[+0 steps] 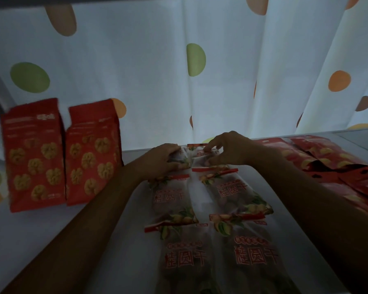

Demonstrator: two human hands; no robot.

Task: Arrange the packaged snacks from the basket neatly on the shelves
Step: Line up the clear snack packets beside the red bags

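Two red walnut bags stand upright on the shelf (pixel 51 240) at the left, the left bag (pixel 34 158) and the right bag (pixel 92 158) touching side by side. Behind them hangs a white curtain (pixel 136 81) with coloured dots.

In the middle, clear packets with red lettering lie flat in two columns running back from the shelf's front edge: the front-left packet (pixel 185 257), the front-right packet (pixel 253 255), the middle-left packet (pixel 172 198) and the middle-right packet (pixel 232 192), each overlapping the next.

At the back of the left column the left hand (pixel 162 160) grips the rear-left packet (pixel 184 154), its fingers (pixel 172 149) curled over the top and its thumb under the near edge. Just beside it the right hand (pixel 227 149) pinches the rear-right packet (pixel 202 153), with bent fingers (pixel 210 145) above and the thumb below.

On the right, a pile of red packets (pixel 319 158) lies flat, overlapping loosely.
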